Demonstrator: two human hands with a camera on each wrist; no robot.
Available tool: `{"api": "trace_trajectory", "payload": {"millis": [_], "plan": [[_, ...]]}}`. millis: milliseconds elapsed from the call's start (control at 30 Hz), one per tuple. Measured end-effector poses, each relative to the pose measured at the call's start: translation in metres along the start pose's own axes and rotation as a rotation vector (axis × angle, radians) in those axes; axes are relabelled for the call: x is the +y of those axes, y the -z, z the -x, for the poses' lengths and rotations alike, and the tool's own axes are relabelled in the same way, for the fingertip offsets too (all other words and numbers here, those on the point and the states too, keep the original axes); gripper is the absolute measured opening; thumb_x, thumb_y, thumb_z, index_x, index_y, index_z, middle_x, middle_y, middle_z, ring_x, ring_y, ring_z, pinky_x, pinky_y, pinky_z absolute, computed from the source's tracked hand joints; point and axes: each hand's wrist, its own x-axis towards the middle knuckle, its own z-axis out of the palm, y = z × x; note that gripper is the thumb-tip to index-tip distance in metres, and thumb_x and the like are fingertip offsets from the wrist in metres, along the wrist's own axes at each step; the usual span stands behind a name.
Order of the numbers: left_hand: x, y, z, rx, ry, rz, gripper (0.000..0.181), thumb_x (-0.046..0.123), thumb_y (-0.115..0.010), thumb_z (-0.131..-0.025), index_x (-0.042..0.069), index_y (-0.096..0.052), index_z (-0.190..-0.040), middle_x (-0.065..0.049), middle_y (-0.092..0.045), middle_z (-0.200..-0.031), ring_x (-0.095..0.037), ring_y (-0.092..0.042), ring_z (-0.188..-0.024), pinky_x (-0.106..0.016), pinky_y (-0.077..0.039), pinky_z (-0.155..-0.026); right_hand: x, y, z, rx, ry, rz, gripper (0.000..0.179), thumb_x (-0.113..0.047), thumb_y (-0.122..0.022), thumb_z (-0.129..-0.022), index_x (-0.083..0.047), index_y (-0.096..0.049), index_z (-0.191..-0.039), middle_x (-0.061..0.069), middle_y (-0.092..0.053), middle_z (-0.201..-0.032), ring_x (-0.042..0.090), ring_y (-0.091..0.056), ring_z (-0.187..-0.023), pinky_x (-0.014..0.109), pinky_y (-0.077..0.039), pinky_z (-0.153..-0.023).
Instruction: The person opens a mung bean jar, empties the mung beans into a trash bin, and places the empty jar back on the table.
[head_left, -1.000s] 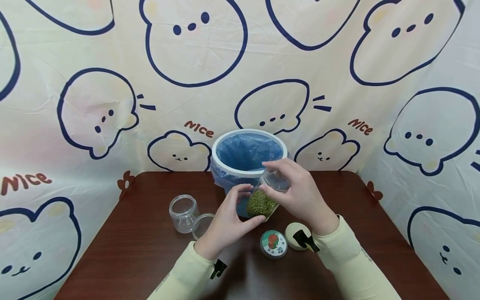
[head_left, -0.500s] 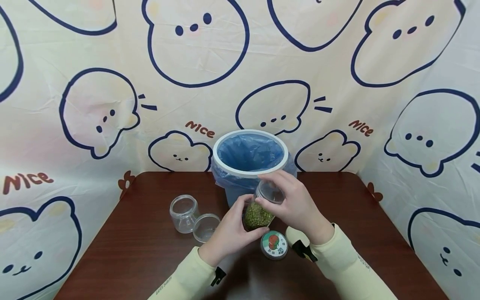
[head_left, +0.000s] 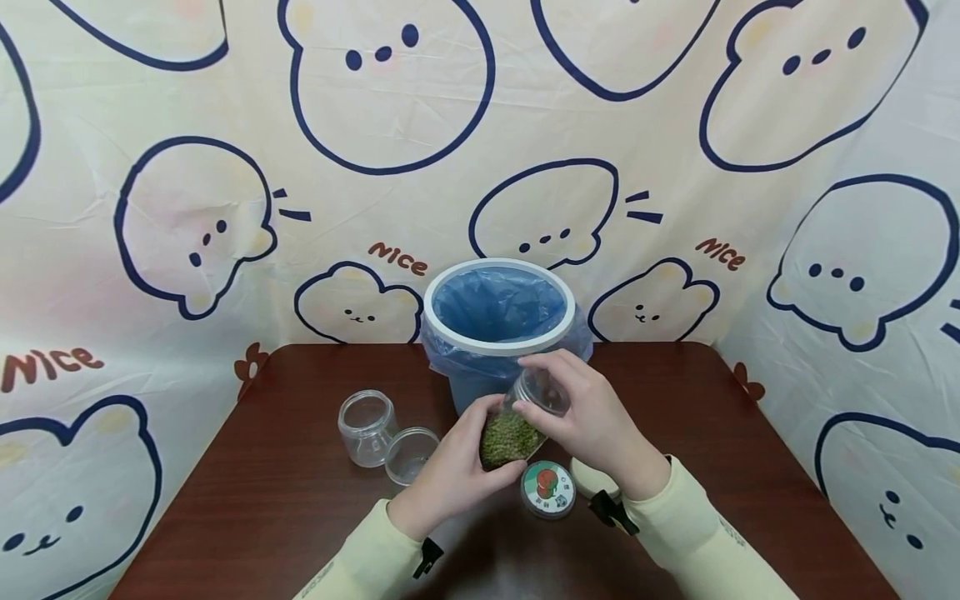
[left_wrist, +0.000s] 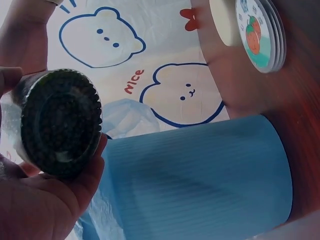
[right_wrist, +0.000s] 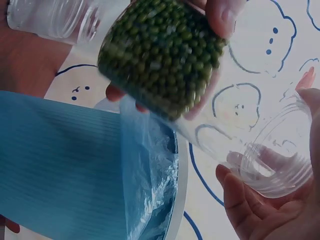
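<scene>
Both hands hold a clear jar of small green beans (head_left: 508,439), tilted in front of the bin. My left hand (head_left: 450,475) wraps the jar's lower body, thumb underneath. In the left wrist view the jar's round base (left_wrist: 62,122) faces the camera, with the left hand (left_wrist: 50,200) around it. My right hand (head_left: 588,408) grips the clear top end (head_left: 546,392), thumb and fingers on opposite sides. Clear ridges of that top end (right_wrist: 275,155) show in the right wrist view. Beans fill the lower part of the jar.
A blue bin with a white rim (head_left: 487,344) and bag liner stands behind the hands. At left on the brown table (head_left: 247,517) are a clear jar (head_left: 367,446) and a clear round lid (head_left: 410,458). A disc with a red fruit picture (head_left: 548,490) and a cream disc (head_left: 591,478) lie nearer.
The jar has come down and closer, away from the bin's rim. My left fingers, spread beside it a second ago, now wrap it. The right hand keeps its grip on the top.
</scene>
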Motion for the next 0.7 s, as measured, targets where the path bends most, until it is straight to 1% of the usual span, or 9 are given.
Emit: {"api": "trace_trajectory", "payload": {"millis": [100, 200, 333, 400, 467, 600, 700], "plan": [[-0.002, 0.001, 0.002, 0.001, -0.011, -0.03, 0.076, 0.026, -0.083, -0.087, 0.012, -0.04, -0.148, -0.01, -0.055, -0.139, -0.017, -0.06, -0.117, -0.044, -0.055, -0.1, 0.0, 0.0, 0.001, -0.02, -0.021, 0.016, 0.048, -0.029, -0.081, -0.09, -0.012, -0.064, -0.131, 0.0, -0.066, -0.119, 0.012, -0.061, -0.097, 0.032, -0.058, -0.08], [-0.003, 0.002, 0.005, -0.013, -0.025, -0.046, 0.076, 0.025, -0.082, -0.087, 0.011, -0.039, -0.148, -0.008, -0.056, -0.136, -0.015, -0.06, -0.114, -0.041, -0.056, -0.097, 0.0, -0.001, 0.003, -0.043, -0.034, 0.021, 0.046, -0.03, -0.08, -0.091, -0.011, -0.063, -0.13, -0.002, -0.065, -0.115, 0.01, -0.058, -0.093, 0.029, -0.056, -0.077], [-0.005, 0.003, 0.008, -0.054, -0.035, -0.06, 0.076, 0.026, -0.081, -0.087, 0.01, -0.039, -0.148, -0.006, -0.055, -0.134, -0.014, -0.059, -0.112, -0.036, -0.057, -0.095, 0.0, -0.002, 0.006, -0.061, -0.042, 0.031, 0.039, -0.029, -0.077, -0.092, -0.014, -0.063, -0.126, -0.005, -0.063, -0.105, 0.008, -0.055, -0.087, 0.027, -0.054, -0.073], [-0.005, 0.003, 0.009, -0.077, -0.031, -0.072, 0.077, 0.028, -0.081, -0.087, 0.009, -0.039, -0.149, -0.007, -0.056, -0.134, -0.014, -0.059, -0.112, -0.036, -0.057, -0.096, 0.001, -0.003, 0.008, -0.066, -0.046, 0.038, 0.036, -0.028, -0.076, -0.093, -0.015, -0.063, -0.124, -0.007, -0.061, -0.101, 0.007, -0.053, -0.085, 0.026, -0.053, -0.072], [-0.006, 0.002, 0.01, -0.104, -0.014, -0.085, 0.081, 0.034, -0.083, -0.086, 0.01, -0.039, -0.15, -0.007, -0.055, -0.136, -0.015, -0.059, -0.114, -0.036, -0.056, -0.098, 0.001, -0.004, 0.011, -0.075, -0.054, 0.042, 0.034, -0.028, -0.076, -0.094, -0.016, -0.063, -0.123, -0.008, -0.06, -0.1, 0.007, -0.053, -0.085, 0.026, -0.052, -0.072], [-0.008, 0.001, 0.014, -0.14, 0.006, -0.112, 0.091, 0.042, -0.089, -0.08, 0.012, -0.039, -0.15, -0.005, -0.056, -0.138, -0.016, -0.059, -0.118, -0.039, -0.055, -0.101, 0.002, -0.009, 0.019, -0.096, -0.056, 0.035, 0.033, -0.029, -0.074, -0.095, -0.017, -0.062, -0.124, -0.01, -0.059, -0.101, 0.007, -0.053, -0.087, 0.026, -0.052, -0.074], [-0.009, -0.001, 0.017, -0.136, -0.009, -0.146, 0.091, 0.041, -0.09, -0.078, 0.012, -0.04, -0.149, -0.004, -0.059, -0.134, -0.014, -0.061, -0.115, -0.037, -0.057, -0.098, 0.004, -0.013, 0.025, -0.096, -0.039, 0.021, 0.034, -0.028, -0.074, -0.095, -0.018, -0.062, -0.125, -0.01, -0.059, -0.105, 0.006, -0.054, -0.089, 0.026, -0.053, -0.077]]}}
